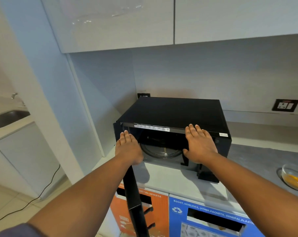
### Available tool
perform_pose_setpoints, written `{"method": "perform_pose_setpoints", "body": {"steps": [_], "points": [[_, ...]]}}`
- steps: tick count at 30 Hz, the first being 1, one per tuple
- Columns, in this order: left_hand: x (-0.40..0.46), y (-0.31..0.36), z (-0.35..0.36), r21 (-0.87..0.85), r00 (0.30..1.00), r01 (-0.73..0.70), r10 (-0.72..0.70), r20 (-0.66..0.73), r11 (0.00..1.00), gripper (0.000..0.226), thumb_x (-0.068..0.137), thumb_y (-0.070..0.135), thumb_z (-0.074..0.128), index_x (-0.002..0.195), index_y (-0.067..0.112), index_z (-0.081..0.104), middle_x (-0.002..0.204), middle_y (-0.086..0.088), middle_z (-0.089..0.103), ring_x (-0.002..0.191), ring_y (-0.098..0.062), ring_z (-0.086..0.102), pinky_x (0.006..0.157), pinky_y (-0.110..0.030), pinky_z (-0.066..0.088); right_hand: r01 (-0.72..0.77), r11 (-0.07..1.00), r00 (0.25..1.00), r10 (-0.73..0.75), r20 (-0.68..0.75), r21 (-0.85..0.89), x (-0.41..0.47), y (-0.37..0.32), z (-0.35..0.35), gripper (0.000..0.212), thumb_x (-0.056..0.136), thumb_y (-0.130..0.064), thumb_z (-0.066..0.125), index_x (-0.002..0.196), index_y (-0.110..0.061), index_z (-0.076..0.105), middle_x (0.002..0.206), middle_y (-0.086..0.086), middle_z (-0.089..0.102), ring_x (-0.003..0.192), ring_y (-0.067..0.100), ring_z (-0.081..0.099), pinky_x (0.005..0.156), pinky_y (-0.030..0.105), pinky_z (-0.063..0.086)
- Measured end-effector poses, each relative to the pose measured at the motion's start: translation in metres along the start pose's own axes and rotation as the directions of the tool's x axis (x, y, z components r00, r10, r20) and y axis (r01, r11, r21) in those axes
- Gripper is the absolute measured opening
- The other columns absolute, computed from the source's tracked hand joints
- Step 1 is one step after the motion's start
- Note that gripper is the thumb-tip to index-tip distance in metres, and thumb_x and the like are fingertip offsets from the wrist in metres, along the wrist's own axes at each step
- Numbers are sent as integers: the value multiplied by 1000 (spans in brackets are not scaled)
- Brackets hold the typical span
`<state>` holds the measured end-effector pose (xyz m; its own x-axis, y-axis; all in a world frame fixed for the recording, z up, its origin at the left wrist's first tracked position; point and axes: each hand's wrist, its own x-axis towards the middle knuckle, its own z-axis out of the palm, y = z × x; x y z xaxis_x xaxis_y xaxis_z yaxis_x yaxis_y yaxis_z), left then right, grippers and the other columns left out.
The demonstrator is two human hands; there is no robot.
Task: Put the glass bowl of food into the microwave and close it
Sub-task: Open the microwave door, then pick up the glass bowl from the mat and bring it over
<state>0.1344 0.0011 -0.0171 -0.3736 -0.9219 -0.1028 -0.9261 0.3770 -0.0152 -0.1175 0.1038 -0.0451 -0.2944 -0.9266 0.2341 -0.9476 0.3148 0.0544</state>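
A black microwave [175, 112] stands on the grey counter with its door [133, 199] swung wide open toward me on the left. Inside, the glass turntable [161, 152] lies bare. My left hand [128, 148] hovers flat in front of the cavity's left side, fingers together, holding nothing. My right hand [198, 144] hovers flat over the cavity's right side and the control panel, also holding nothing. The glass bowl [294, 178] with yellow food sits on the counter at the far right, well away from both hands.
White wall cupboards [120, 23] hang above the microwave. A wall socket [285, 105] is at the back right. Orange [155, 207] and blue [204, 218] waste bins stand under the counter. A sink [8, 117] lies far left, and a black cable [47, 187] runs across the floor.
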Motion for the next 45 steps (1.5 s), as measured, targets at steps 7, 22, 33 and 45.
{"method": "perform_pose_setpoints", "body": {"steps": [7, 22, 33, 45], "points": [[9, -32, 1, 9, 997, 76, -76, -8, 997, 100, 93, 24, 60, 159, 1, -11, 169, -21, -17, 157, -37, -10, 126, -47, 6, 22, 1000, 999, -22, -26, 3, 8, -7, 9, 95, 93, -56, 53, 162, -13, 4, 172, 10, 4, 157, 28, -1, 125, 46, 8], [33, -86, 7, 89, 983, -105, 117, -140, 990, 96, 94, 36, 61, 162, 7, -1, 172, -16, -2, 158, -32, 1, 127, -47, 12, -13, 999, 1000, 13, -4, 39, 18, -29, 6, 91, 94, -52, 52, 162, -13, 5, 172, 10, 3, 157, 27, -2, 126, 45, 6], [36, -122, 9, 167, 955, -215, 243, -169, 962, 91, 93, 18, 56, 163, 10, -1, 172, -11, -5, 159, -27, -1, 128, -44, 12, -92, 996, 996, 92, -16, 12, 18, -42, 9, 90, 94, -49, 53, 162, -12, 7, 172, 12, 6, 157, 28, 1, 126, 44, 9], [40, -132, 15, 218, 942, -254, 292, -163, 942, 93, 94, 30, 57, 162, 10, -2, 172, -13, -6, 159, -30, -3, 128, -47, 11, -133, 991, 991, 133, 31, -7, 18, -52, 6, 96, 94, -51, 57, 162, -12, 1, 172, 13, -1, 157, 30, -3, 126, 44, 7]]}}
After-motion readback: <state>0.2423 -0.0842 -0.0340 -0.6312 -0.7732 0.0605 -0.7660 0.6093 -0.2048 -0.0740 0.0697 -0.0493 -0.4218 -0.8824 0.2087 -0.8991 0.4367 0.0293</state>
